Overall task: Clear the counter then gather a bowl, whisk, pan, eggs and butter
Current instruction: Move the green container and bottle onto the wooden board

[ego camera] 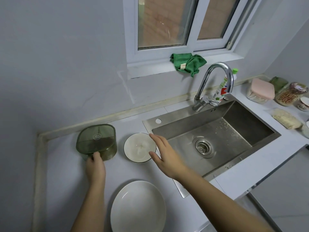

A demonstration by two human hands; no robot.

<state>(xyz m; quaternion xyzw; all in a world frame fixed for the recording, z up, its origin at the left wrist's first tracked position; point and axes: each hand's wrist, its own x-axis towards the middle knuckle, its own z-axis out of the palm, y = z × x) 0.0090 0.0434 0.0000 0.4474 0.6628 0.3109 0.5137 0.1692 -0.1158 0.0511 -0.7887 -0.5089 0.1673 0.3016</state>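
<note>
Counter (pixel 66 173); left grip (pixel 95 166) holds container (pixel 96 139); right grip (pixel 164 153) by bowl (pixel 138 146).

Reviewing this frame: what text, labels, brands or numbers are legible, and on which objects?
None can be read outright.
green container: round emblem on its lid, lettering too small.
bottle behind the faucet: red and green label, print blurred.
jar at the far right: large orange letters, too distorted to read.
</note>
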